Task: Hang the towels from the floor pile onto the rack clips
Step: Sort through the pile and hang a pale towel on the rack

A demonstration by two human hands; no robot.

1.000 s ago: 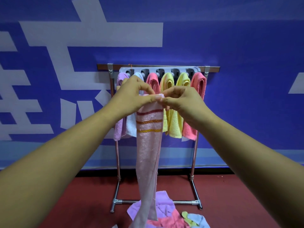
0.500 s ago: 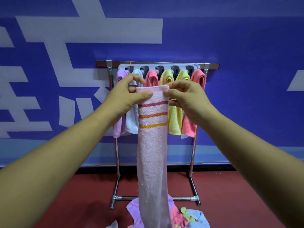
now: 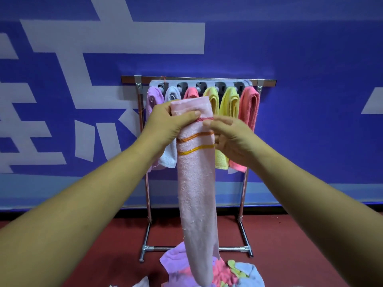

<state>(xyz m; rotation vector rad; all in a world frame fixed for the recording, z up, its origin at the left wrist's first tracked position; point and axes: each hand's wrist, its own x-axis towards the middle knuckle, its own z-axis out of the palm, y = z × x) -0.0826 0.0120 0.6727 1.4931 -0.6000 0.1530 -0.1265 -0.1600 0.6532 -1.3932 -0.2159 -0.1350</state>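
A long pale pink towel [image 3: 196, 195] with red, orange and yellow stripes hangs folded lengthwise in front of me. My left hand [image 3: 165, 123] grips its top left edge, thumb across the front. My right hand [image 3: 232, 137] pinches the right edge at the red stripe. Behind it stands the metal rack [image 3: 199, 79] with a grey clip bar [image 3: 207, 84]. Purple, white, pink, two yellow and a coral towel [image 3: 249, 112] hang from the clips. The floor pile [image 3: 228, 272] of coloured towels lies under the pink towel's lower end.
A blue wall with large white characters [image 3: 116, 36] runs behind the rack. The floor [image 3: 103, 245] is dark red. The rack's base bar and feet [image 3: 234, 248] sit just behind the pile.
The pink towel's top has been spread out flat and raised a little. My hands have moved apart, from pinching together at one point to holding opposite edges.
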